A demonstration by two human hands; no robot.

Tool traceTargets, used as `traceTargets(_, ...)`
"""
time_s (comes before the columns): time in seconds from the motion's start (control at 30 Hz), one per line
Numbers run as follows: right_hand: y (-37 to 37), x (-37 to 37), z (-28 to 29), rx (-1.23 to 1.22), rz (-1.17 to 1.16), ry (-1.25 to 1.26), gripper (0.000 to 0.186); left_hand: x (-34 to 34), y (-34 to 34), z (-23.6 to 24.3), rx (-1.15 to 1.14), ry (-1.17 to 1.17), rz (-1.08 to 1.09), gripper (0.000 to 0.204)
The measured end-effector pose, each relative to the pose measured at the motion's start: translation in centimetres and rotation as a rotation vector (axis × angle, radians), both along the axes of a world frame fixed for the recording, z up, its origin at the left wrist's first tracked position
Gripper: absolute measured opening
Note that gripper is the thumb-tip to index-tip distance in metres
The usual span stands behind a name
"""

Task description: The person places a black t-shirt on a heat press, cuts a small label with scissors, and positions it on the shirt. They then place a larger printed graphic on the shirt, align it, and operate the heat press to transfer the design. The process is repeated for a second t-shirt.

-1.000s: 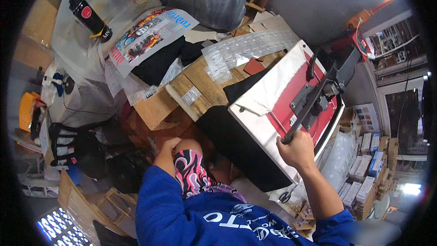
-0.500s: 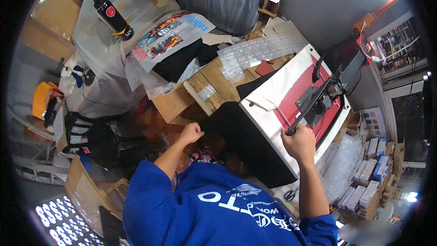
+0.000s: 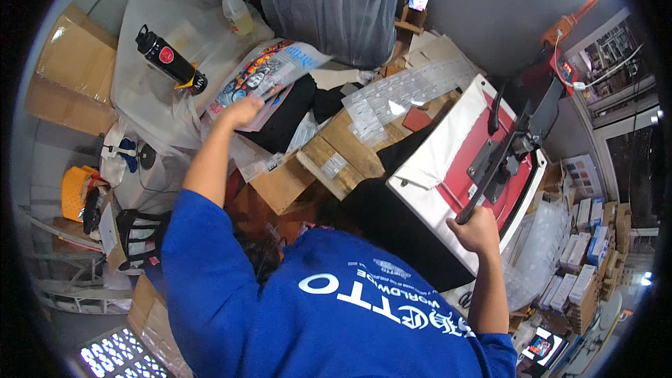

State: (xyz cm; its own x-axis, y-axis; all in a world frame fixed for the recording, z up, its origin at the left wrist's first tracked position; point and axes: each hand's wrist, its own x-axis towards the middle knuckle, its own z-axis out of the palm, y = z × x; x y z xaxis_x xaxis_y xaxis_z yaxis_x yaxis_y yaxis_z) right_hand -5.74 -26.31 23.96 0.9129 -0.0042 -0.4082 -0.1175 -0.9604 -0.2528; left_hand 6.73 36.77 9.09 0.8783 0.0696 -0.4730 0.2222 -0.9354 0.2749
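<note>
While the heat press handle is gripped by the right hand, the printed sheet (up-left) is touched by the loosely open left hand.

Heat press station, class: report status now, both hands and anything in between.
Right hand gripping black press handle. Left hand on colourful printed sheet. Wooden boards and black fabric lie between.

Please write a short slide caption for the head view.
Left hand on colourful printed sheets; right hand grips heat press handle.
</note>
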Motion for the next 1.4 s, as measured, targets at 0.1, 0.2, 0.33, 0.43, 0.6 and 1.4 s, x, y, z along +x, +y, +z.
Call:
traceTargets(0.1, -0.4, -0.1, -0.5, 0.081, 0.002, -0.015, 0.035, 2.4, 5.2, 3.6, -0.344, 0.148, 0.311, 0.06)
traceTargets(0.2, -0.7, -0.1, -0.7, 0.093, 0.014, -0.011, 0.031, 4.2, 7.8, 8.6, -0.569, 0.181, 0.528, 0.063)
traceTargets(0.33, -0.5, 0.0, -0.5, 0.062, -0.037, 0.052, 0.043, 5.3, 8.7, 12.1, -0.569, 0.174, 0.602, 0.059)
traceTargets(0.43, -0.1, 0.0, -0.1, 0.068, -0.051, 0.029, 0.042, 5.9, 9.2, 11.9, -0.58, 0.151, 0.585, 0.057)
traceTargets(0.6, 0.4, 0.0, 0.0, 0.021, -0.061, 0.012, 0.033, 6.0, 8.4, 8.9, -0.693, 0.246, 0.468, 0.066)
traceTargets(1.4, -3.7, -1.0, -1.3, 0.069, 0.103, 0.087, 0.034, -15.6, -74.3, 23.7, -0.933, -0.31, -1.703, 0.028)
